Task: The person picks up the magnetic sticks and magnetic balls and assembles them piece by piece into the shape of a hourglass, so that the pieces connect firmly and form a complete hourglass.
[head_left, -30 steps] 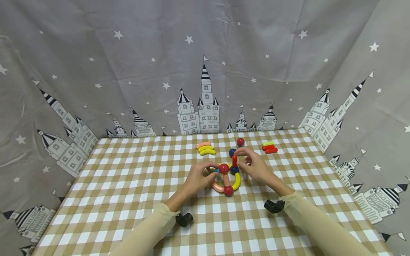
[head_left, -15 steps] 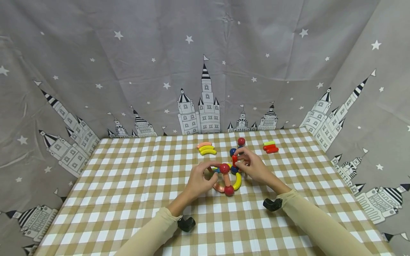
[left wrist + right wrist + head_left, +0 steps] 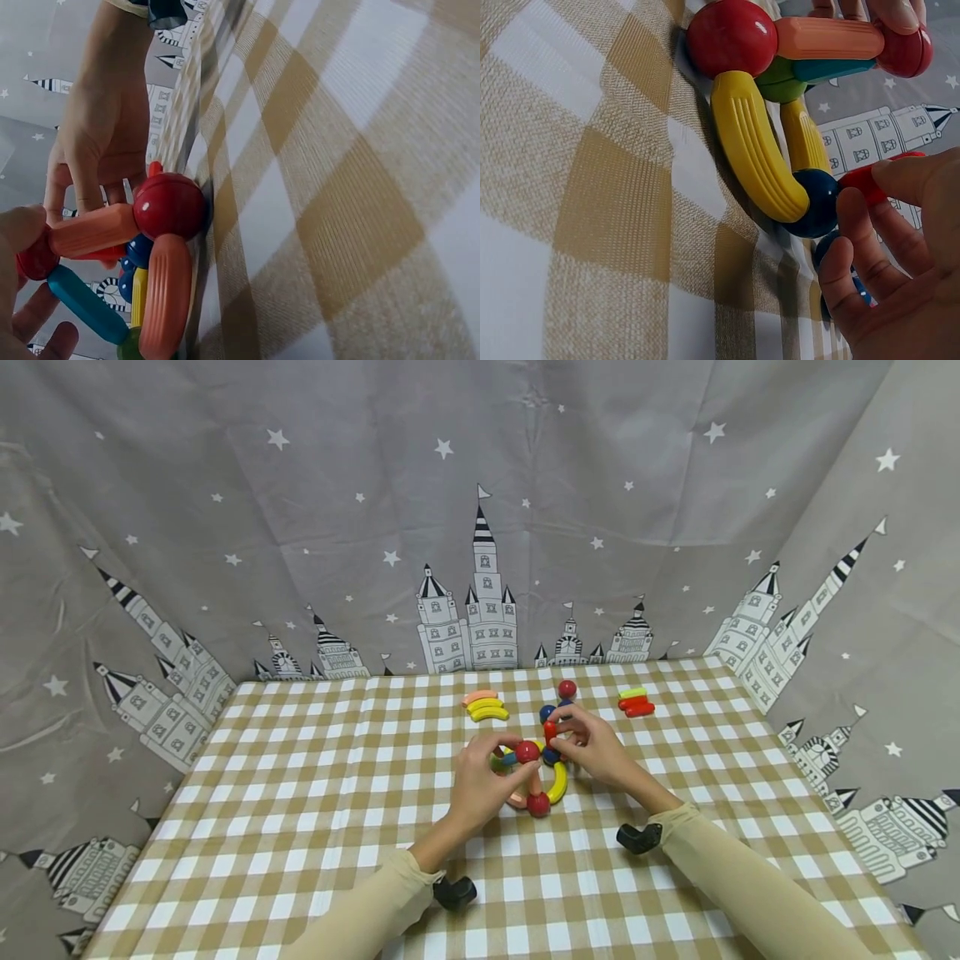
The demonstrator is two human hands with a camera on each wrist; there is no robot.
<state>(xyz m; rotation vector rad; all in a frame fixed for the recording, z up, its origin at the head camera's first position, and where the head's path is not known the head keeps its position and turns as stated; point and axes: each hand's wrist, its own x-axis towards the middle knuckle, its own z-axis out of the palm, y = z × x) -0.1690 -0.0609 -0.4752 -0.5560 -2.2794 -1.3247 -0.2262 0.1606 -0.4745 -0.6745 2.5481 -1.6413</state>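
My left hand (image 3: pixel 483 781) pinches the upper red ball (image 3: pixel 527 752) between thumb and fingers. That ball tops an upright salmon stick (image 3: pixel 94 229), which rises from a lower red ball (image 3: pixel 731 37). A teal stick (image 3: pixel 88 304) slopes from the upper ball to a green ball (image 3: pixel 781 81). Curved yellow (image 3: pixel 757 146) and salmon (image 3: pixel 166 296) sticks join the lower balls in a ring on the table. At the ring's right side, my right hand (image 3: pixel 596 747) pinches a red stick (image 3: pixel 550 732) standing on a dark blue ball (image 3: pixel 814 202).
Behind the ring lie blue balls (image 3: pixel 548 714) and another red ball (image 3: pixel 567 689). Curved yellow sticks (image 3: pixel 489 713) and a salmon one (image 3: pixel 480 697) are at the back left of it. Red sticks (image 3: pixel 639 710) and a lime stick (image 3: pixel 632 692) lie at the back right. A checked cloth (image 3: pixel 300 810) covers the table.
My left hand has moved right, and its thumb has come up from below to pinch the upper red ball. The right hand keeps its pinch on the red stick, almost in place.
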